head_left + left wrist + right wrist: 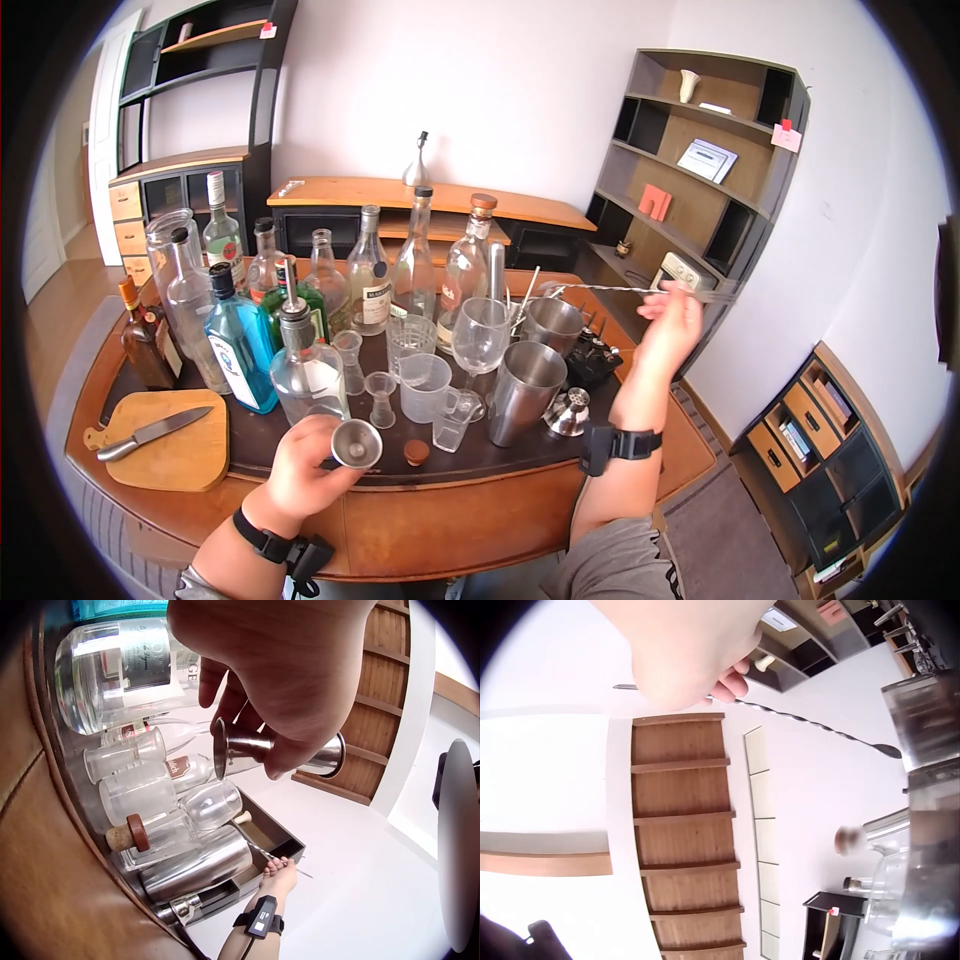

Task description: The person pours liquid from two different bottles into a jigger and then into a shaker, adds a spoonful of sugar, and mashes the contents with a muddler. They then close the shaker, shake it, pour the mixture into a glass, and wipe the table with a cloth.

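My left hand (pixel 303 468) grips a metal jigger (pixel 357 444) by its side, low over the table's near edge. One cup of the jigger faces the head camera; the left wrist view shows both flared ends. Out to the right, my raised right hand (pixel 672 322) pinches a twisted bar spoon (pixel 610 289), held nearly level. Its bowl end (pixel 887 751) points left, over the rear shaker tin (pixel 552 328). A taller shaker tin (pixel 527 385) stands in front of that one. Close to my left hand are a clear bottle with a pourer (pixel 305 380) and a cork stopper (pixel 416 453).
Several bottles crowd the table's left and back, including a blue bottle (pixel 240 345). A wine glass (pixel 481 340), plastic measuring cup (pixel 425 388) and small glass jigger (pixel 380 400) stand mid-table. A strainer (pixel 568 412) lies right; a knife (pixel 155 434) rests on a cutting board (pixel 190 465).
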Demonstrator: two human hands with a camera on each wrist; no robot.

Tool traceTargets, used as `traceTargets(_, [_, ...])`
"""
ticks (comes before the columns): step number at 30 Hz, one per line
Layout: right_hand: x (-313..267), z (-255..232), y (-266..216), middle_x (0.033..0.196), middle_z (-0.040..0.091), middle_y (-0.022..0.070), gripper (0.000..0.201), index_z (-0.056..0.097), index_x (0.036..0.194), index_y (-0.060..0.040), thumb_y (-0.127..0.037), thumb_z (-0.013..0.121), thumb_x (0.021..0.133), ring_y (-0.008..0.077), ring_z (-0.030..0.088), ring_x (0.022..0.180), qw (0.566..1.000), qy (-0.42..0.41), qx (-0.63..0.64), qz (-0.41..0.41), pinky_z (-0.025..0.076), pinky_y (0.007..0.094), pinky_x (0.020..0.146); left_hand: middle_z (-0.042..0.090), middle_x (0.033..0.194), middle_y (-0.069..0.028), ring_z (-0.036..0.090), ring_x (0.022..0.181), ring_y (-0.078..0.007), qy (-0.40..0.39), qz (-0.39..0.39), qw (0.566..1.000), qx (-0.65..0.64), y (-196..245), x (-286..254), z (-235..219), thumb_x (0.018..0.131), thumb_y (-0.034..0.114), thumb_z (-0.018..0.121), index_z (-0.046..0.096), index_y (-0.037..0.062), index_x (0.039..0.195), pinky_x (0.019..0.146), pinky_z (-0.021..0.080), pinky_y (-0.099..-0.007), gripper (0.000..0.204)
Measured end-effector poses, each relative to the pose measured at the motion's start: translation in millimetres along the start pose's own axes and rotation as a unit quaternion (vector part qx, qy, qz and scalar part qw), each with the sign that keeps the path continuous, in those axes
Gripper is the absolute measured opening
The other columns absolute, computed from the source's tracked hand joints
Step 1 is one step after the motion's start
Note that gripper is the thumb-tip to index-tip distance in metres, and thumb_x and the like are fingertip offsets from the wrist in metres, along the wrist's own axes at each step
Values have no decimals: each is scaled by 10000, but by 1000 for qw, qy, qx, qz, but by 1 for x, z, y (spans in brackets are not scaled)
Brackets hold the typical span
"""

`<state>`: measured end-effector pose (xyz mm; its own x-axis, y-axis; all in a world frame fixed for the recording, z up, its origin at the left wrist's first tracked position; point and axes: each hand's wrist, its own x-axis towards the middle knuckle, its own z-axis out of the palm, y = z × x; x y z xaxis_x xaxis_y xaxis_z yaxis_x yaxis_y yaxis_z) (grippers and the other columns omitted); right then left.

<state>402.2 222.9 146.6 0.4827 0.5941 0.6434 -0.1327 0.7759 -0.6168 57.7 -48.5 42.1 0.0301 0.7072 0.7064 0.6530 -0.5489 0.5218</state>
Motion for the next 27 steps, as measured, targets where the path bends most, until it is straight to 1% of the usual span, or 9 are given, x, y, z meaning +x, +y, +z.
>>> traceTargets(4, [-10,-8,-50,665,598,66,257,602,990,7,-219,484,1028,144,584,602,983,93,68,-144,460,263,524,687,948,-120,651,882,-323,0,18,1000,12,-6,-3,-2,680,28,758,690,54,943,796,520,-402,272])
traceTargets(6, [-17,-22,-77,668,599,60,299,596,998,4,-260,463,1039,158,573,591,973,63,128,-184,454,266,551,687,960,-121,650,895,-328,2,28,999,16,-6,-3,-2,677,26,751,686,50,965,815,522,-410,296])
traceTargets(8, [-23,-37,-97,676,605,61,312,585,1028,-4,-283,445,1049,157,540,560,958,-30,223,-176,422,261,563,688,967,-116,650,899,-324,4,38,999,17,-6,-2,-2,677,30,752,685,49,971,817,522,-403,302])
traceTargets(10, [-50,-21,-135,668,598,52,311,568,1060,-18,-292,420,1060,156,509,539,946,-21,311,-87,390,252,564,678,933,-104,643,877,-315,10,45,999,23,-6,-2,-2,680,41,762,684,45,976,791,521,-399,306])
traceTargets(11, [-53,-29,-137,658,587,51,278,535,1006,-47,-265,377,1072,153,487,504,930,-132,323,-117,363,252,526,674,922,-101,640,869,-313,9,43,999,25,-7,-3,-1,680,43,765,683,44,975,783,520,-399,307])
traceTargets(14, [-72,-35,-156,653,583,50,284,489,917,-79,-265,346,1078,145,505,479,908,-291,243,-178,371,244,499,661,886,-91,626,825,-299,13,32,999,30,-2,-2,-1,678,51,782,685,40,958,740,514,-390,296])
traceTargets(18, [-97,-27,-164,596,572,69,321,455,883,-82,-304,327,1077,157,544,405,907,-298,171,-244,424,240,456,662,872,-86,623,808,-287,17,44,998,29,5,1,-2,679,52,800,687,41,931,718,507,-379,276])
traceTargets(23, [-107,-19,-167,656,646,145,311,516,859,-28,-272,462,1044,212,651,474,887,-359,213,-197,525,275,498,661,858,-80,624,797,-277,18,52,998,29,6,2,-3,677,52,814,691,46,918,710,504,-371,271])
traceTargets(27, [-110,-16,-168,660,645,137,301,519,876,-28,-277,476,1039,212,660,503,864,-419,200,-197,516,278,497,658,869,-79,623,796,-272,11,67,997,28,5,2,-3,664,55,820,696,52,926,712,505,-369,289])
